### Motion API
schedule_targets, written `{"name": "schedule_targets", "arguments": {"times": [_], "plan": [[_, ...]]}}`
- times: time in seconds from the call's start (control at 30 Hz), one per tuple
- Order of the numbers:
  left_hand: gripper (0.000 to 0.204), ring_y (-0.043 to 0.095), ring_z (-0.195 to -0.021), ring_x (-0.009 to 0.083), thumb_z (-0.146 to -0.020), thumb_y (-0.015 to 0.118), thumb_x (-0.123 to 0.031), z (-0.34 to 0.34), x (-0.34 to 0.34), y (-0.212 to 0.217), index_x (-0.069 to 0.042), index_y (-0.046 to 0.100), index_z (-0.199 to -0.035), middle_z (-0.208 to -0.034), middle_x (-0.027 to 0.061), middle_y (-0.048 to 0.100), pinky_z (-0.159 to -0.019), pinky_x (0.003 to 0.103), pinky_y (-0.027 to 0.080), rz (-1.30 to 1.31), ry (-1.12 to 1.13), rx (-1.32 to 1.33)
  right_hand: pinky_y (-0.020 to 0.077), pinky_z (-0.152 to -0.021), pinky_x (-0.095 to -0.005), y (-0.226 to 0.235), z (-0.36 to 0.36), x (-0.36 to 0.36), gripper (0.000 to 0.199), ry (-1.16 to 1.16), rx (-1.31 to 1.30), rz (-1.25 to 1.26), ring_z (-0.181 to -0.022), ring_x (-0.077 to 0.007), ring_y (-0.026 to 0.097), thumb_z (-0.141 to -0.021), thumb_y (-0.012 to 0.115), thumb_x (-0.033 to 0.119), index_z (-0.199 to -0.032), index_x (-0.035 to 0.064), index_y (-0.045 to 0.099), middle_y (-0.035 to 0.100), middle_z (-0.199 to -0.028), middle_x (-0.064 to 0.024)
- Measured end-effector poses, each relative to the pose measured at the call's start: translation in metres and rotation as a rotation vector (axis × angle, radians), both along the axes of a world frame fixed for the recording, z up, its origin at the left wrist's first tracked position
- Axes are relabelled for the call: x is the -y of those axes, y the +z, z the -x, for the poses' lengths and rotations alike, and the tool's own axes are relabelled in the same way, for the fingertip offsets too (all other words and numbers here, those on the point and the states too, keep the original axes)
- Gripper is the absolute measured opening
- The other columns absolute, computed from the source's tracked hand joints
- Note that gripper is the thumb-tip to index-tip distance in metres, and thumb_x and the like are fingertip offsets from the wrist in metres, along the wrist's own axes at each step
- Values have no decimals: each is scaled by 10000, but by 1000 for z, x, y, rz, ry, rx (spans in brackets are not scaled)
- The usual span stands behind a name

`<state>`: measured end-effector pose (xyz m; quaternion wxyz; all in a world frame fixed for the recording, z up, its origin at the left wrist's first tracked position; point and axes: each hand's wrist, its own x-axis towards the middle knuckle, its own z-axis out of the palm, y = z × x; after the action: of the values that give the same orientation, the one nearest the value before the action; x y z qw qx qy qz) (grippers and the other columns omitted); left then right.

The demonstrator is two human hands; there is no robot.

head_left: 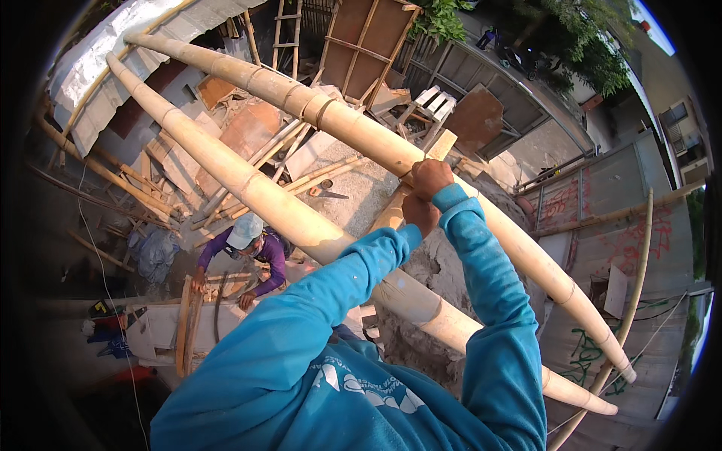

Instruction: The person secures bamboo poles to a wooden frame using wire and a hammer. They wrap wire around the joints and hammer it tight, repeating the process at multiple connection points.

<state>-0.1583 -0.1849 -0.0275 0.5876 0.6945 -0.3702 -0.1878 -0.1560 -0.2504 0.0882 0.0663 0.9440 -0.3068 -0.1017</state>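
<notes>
Two thick bamboo poles run slantwise in front of me, a far pole (353, 126) and a near pole (226, 169). A squared wooden beam (441, 144) crosses the far pole, its end showing on the far side. At that crossing my right hand (432, 178) is closed in a fist against the far pole. Just below it, my left hand (421, 212) is also closed, beside the beam. The two fists nearly touch. Whatever they grip is hidden by the fingers. A dark band (323, 113) circles the far pole further left.
Well below, a person in a purple top and pale cap (245, 231) bends over wooden boards (188, 323). Scrap boards (248, 131) and thin poles lie on the ground. A corrugated metal fence (639, 248) stands at right, with a thin bamboo pole (645, 255) leaning there.
</notes>
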Motion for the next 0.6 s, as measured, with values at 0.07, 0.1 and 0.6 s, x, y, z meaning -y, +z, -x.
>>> {"name": "schedule_targets", "arguments": {"times": [0.07, 0.1, 0.6], "plan": [[205, 686, -818, 409, -814, 689, -243, -11, 4, -3, -43, 718, -848, -828, 223, 702, -687, 488, 531, -68, -92, 76, 573, -733, -465, -1, 8, 4, 316, -70, 54, -64, -818, -383, 711, -840, 617, 313, -912, 28, 731, 710, -842, -212], [209, 690, -820, 400, -821, 685, -245, -10, 6, -2, -42, 721, -857, -838, 217, 708, -696, 480, 533, -32, -116, 24, 570, -732, -463, 1, 15, 7, 350, -100, 97, -75, -819, -383, 710, -872, 591, 353, -906, 36, 736, 707, -828, -211], [821, 602, -1205, 358, -655, 819, -347, -127, -16, 20, 30, 547, -1332, -1300, 242, 614, -1019, 391, 475, -830, -377, 163, 426, -1008, -497, -19, 71, -27, 424, -72, 584, -95, -1182, -384, 529, -801, 742, 174, -1201, 79, 638, 600, -1209, -174]]}}
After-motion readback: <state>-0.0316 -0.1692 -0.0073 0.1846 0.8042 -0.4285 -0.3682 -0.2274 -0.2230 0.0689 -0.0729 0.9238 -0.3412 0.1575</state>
